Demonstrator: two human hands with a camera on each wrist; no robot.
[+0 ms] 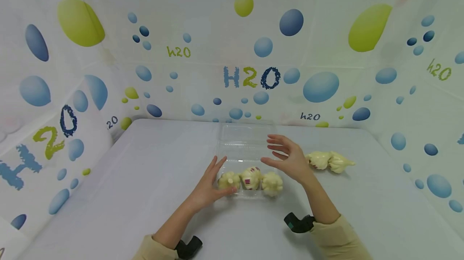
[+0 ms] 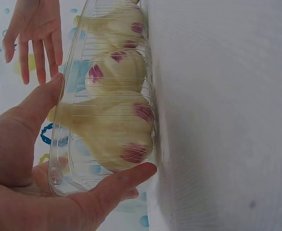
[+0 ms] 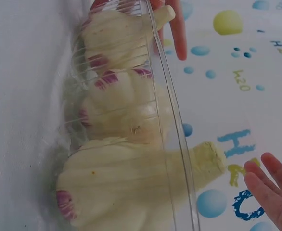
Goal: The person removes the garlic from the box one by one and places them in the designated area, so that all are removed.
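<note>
Inspector: Where is the container found?
Clerk: A clear, rectangular plastic container (image 1: 247,154) is placed at the middle of the white-covered table (image 1: 152,175), its transparent lid (image 1: 246,134) laid back at the far side.
Inspector: Contents?
Clerk: Three cream-coloured, purple-streaked garlic bulbs (image 1: 251,179) are seated side by side in the near section.
Inspector: The hands?
Clerk: The left hand (image 1: 208,185) is held around the container's left end, fingers and thumb extended and spread; how firmly it is pressed cannot be told. The right hand (image 1: 290,160) is raised near the right side, apart from the container, fingers spread, nothing gripped.
Inspector: Beyond these?
Clerk: Two cream garlic bulbs (image 1: 338,162) are noted on the table, beside the right hand. Behind, a white backdrop (image 1: 217,22) is printed with blue and green spots and "H2O".
</note>
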